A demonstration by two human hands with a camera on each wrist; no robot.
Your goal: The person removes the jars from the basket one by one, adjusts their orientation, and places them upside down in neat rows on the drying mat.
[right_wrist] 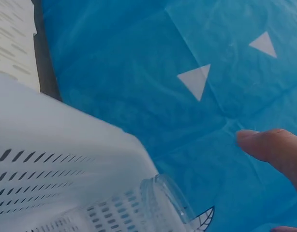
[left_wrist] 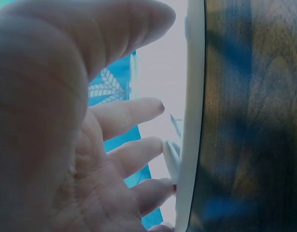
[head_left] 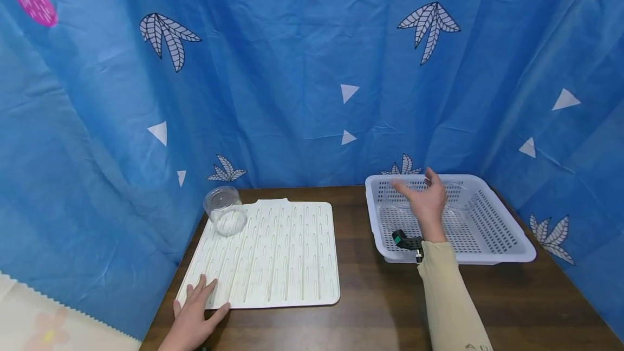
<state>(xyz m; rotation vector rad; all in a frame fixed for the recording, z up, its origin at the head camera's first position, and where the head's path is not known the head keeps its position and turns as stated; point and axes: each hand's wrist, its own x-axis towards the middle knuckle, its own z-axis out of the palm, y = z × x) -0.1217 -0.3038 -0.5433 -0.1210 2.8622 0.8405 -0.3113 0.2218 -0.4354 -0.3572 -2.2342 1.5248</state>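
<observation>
My left hand [head_left: 192, 316] rests with spread fingers on the near left corner of a white ridged drying mat [head_left: 287, 253]. In the left wrist view its fingertips [left_wrist: 153, 107] touch the mat beside its raised edge [left_wrist: 191, 121]. At the mat's far left corner stands a clear round container [head_left: 225, 213]. My right hand [head_left: 429, 199] hovers over a white perforated basket [head_left: 507, 256], thumb and fingers apart, holding nothing. Clear round containers [head_left: 460, 196] lie in the basket's far part; one clear container [right_wrist: 160, 203] shows below the right thumb [right_wrist: 269, 145] in the right wrist view.
A dark brown wooden table [head_left: 361, 286] carries the mat on the left and the basket on the right. Blue patterned curtains [head_left: 292, 96] hang behind and along both sides. A pale scalloped cloth [head_left: 53, 318] shows at the lower left.
</observation>
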